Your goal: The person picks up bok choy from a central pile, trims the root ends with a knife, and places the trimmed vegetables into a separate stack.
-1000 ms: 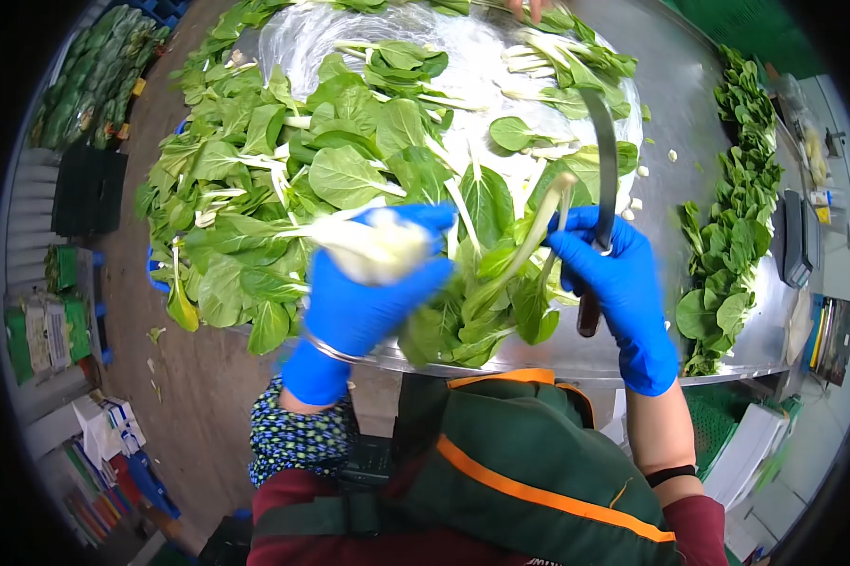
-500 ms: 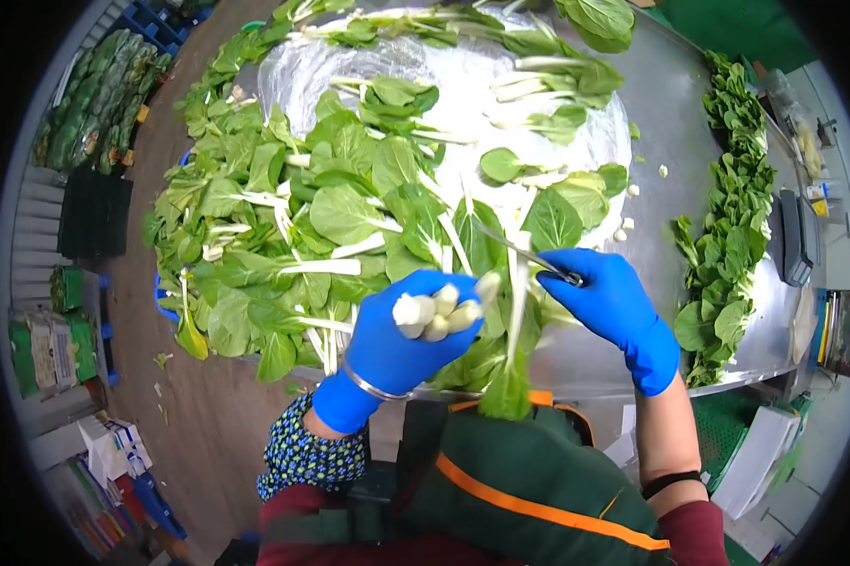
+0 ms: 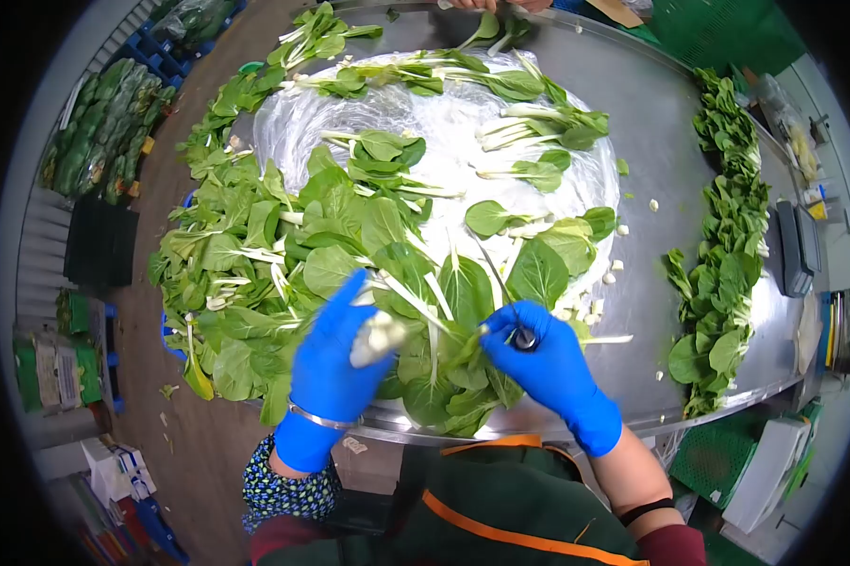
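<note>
My left hand (image 3: 326, 363), in a blue glove, is closed around a bunch of bok choy (image 3: 378, 338), its pale cut stem ends facing up and slightly blurred. The forefinger sticks out over the leaf pile. My right hand (image 3: 548, 363), also gloved in blue, grips a knife (image 3: 492, 268) by its dark handle, the thin blade pointing away across the leaves. Its thumb side is right at a green leaf (image 3: 463, 351) near the table's front edge. Loose bok choy (image 3: 246, 255) lies heaped beyond and left of my left hand.
Clear plastic film (image 3: 302, 132) covers the middle of the metal table (image 3: 647, 311). Bunched greens (image 3: 732, 217) line the right side by a scale (image 3: 798, 247). White stem trimmings (image 3: 609, 277) lie scattered. Another person's hands (image 3: 496, 5) show at the far edge.
My left hand has moved left with the bunch, its forefinger now extended. My right hand has come left and nearer my body with the knife. The view has shifted, showing another person's hands.
</note>
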### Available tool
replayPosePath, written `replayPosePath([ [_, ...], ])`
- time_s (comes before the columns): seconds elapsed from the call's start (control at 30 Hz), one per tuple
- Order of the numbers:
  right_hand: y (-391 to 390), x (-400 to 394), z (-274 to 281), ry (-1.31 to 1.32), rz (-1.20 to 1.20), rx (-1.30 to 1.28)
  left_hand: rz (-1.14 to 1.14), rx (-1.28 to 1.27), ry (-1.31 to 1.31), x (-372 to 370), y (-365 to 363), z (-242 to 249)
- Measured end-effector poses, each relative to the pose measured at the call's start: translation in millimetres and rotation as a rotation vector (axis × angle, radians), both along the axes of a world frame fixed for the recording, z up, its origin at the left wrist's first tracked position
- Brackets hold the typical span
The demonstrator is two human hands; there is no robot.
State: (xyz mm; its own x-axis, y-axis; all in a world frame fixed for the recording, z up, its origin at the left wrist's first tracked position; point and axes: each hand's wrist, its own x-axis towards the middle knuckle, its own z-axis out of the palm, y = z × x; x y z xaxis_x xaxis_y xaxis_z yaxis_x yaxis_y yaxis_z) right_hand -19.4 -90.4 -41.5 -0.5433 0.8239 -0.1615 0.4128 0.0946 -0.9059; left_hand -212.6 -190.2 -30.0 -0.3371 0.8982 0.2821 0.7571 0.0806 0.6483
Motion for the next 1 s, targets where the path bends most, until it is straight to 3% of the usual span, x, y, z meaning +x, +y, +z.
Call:
replayPosePath([
  [0.03, -2, -5, 6, 0.086, 0.076, -0.169, -0.001, -0.203, -0.356, 13, 2, 20],
  [0.07, -2, -9, 10, 0.17, 0.156, -0.34, -0.127, -0.249, -0.267, 19, 3, 16],
  [0.1, 0, -12, 10, 0.175, 0.174, -0.342, -0.252, -0.291, -0.176, 22, 5, 13],
  [0.13, 5, -15, 10, 0.153, 0.149, -0.362, -0.006, -0.41, -0.444, 27, 11, 16],
  [0.17, 10, -18, 10, 0.128, 0.122, -0.384, 0.008, -0.408, -0.443, 20, 9, 10],
  [0.23, 43, -20, 5, -0.01, 0.08, -0.451, 0.164, -0.171, -0.805, 1, 5, -9],
  [0.3, 77, -39, -24, -0.091, 0.103, -0.154, 0.16, -0.075, -0.902, -12, 1, -14],
  [0.43, 132, -131, -104, 0.055, 0.229, 0.242, 0.248, -0.18, -0.852, -25, -24, -16],
  [0.5, 150, -185, -115, -0.243, 0.226, 0.203, 0.344, -0.159, -1.005, -33, -39, -9],
  [0.53, 151, -203, -118, -0.247, 0.24, 0.201, 0.358, -0.156, -1.012, -38, -48, -12],
  [0.6, 145, -232, -125, -0.437, 0.44, 0.27, 0.493, -0.053, -1.11, -46, -65, -19],
  [0.63, 135, -241, -133, -0.443, 0.456, 0.265, 0.509, -0.053, -1.119, -48, -66, -26],
  [0.7, 111, -249, -149, -0.522, 0.422, 0.549, 0.599, 0.047, -1.2, -51, -70, -39],
  [0.77, 122, -243, -152, -0.423, 0.449, 0.584, 0.648, 0.053, -1.24, -48, -63, -38],
  [0.83, 142, -231, -126, -0.434, 0.502, 0.075, 0.512, 0.063, -1.288, -48, -63, -42],
  [0.9, 151, -193, -66, -0.068, 0.406, -0.305, 0.5, 0.042, -1.252, -49, -68, -38],
  [0.97, 157, -151, 8, -0.23, 0.395, -0.295, 0.554, 0.065, -1.222, -52, -72, -37],
  [1.0, 157, -126, 27, -0.125, 0.368, -0.338, 0.534, 0.099, -1.236, -51, -71, -37],
])
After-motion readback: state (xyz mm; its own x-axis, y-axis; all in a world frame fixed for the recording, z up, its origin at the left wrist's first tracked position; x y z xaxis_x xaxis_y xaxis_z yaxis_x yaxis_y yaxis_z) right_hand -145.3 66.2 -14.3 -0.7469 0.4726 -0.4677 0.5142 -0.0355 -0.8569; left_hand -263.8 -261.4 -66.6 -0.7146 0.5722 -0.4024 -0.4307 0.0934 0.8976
